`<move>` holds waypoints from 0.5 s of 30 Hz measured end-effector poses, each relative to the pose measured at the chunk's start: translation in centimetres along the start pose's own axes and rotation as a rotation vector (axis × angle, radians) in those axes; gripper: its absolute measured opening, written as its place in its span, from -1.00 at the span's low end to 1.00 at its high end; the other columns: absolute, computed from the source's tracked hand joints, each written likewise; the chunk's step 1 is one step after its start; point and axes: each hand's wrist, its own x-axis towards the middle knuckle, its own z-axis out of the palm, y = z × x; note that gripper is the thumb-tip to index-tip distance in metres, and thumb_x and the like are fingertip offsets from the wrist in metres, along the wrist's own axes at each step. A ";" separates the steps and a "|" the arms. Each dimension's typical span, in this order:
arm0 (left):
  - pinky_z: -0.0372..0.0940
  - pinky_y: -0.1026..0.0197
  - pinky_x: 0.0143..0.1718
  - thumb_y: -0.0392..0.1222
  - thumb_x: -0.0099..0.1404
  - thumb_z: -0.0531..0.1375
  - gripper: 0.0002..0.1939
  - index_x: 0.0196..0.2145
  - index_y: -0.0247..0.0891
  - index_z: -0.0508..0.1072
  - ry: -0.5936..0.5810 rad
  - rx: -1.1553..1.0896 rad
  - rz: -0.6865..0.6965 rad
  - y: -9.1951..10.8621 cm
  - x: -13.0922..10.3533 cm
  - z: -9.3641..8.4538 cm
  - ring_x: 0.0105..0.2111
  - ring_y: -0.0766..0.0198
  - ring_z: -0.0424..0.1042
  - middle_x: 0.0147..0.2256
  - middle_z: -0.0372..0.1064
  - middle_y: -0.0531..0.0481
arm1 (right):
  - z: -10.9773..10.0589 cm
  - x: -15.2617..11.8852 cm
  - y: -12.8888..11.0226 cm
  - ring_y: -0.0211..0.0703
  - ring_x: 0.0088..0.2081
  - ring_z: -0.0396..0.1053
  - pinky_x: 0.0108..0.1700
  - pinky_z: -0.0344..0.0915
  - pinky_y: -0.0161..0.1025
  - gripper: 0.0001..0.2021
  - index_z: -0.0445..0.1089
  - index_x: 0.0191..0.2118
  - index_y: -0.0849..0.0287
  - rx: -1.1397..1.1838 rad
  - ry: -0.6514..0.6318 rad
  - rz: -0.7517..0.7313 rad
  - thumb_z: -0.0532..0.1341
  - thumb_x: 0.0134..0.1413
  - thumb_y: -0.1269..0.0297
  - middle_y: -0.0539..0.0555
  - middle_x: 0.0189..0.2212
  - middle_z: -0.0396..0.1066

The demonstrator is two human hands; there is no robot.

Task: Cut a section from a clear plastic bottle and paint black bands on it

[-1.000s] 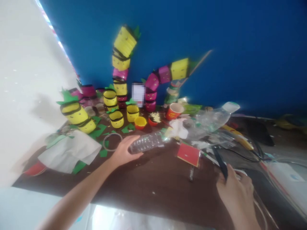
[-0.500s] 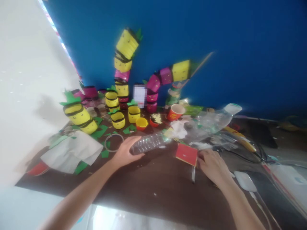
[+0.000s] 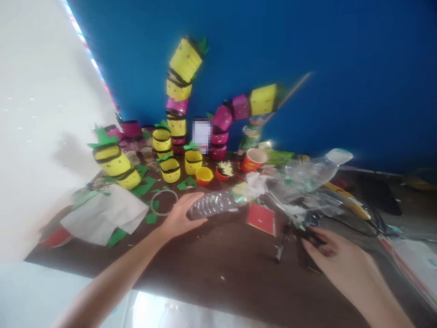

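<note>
A clear, ribbed plastic bottle [image 3: 216, 203] lies sideways on the dark brown desk [image 3: 218, 282], its left end grasped by the left hand [image 3: 179, 216]. The right hand [image 3: 341, 255] grips a blurred black object [image 3: 313, 236], right of a red square card [image 3: 261, 219]. Loosened left fingers could let the round bottle roll.

A: Left side, posture?
B: Left arm [image 3: 124, 269] extended from lower left; left hand [image 3: 182, 213] curved, thumb spread from fingers.
A: Right side?
B: Right arm [image 3: 384, 289] enters from lower right; right hand [image 3: 336, 250] points leftward, fingers curled inward. Outline slightly blurred.
</note>
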 end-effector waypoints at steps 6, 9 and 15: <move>0.23 -0.04 0.13 -0.09 0.08 0.34 -0.30 0.16 -0.11 0.22 -0.010 -0.010 0.057 -0.2 0.1 -0.1 0.11 0.07 0.29 0.10 0.31 -0.14 | 4.3 -1.6 -7.1 -0.39 -0.70 0.06 -0.65 -0.09 -0.36 -0.50 0.23 -0.50 0.15 0.727 -0.665 0.019 0.10 -0.11 -0.27 -0.02 -0.65 0.30; 0.24 -0.05 0.13 -0.11 0.08 0.34 -0.32 0.15 -0.12 0.24 -0.010 -0.007 0.078 -0.2 0.1 0.0 0.11 0.07 0.29 0.10 0.31 -0.14 | 5.5 -1.6 -8.3 -0.45 -0.74 -0.06 -0.67 -0.21 -0.39 -0.42 0.21 -0.50 0.17 0.835 -0.816 0.039 0.05 -0.12 -0.36 -0.05 -0.71 0.25; 0.29 -0.04 0.10 -0.11 0.10 0.32 -0.32 0.16 -0.11 0.23 -0.026 -0.042 0.067 -0.3 0.1 0.0 0.12 0.08 0.28 0.11 0.30 -0.13 | 5.9 -1.4 -8.1 -0.45 -0.72 -0.02 -0.66 -0.18 -0.40 -0.41 0.26 -0.48 0.19 0.854 -0.846 0.066 0.07 -0.11 -0.35 -0.06 -0.71 0.24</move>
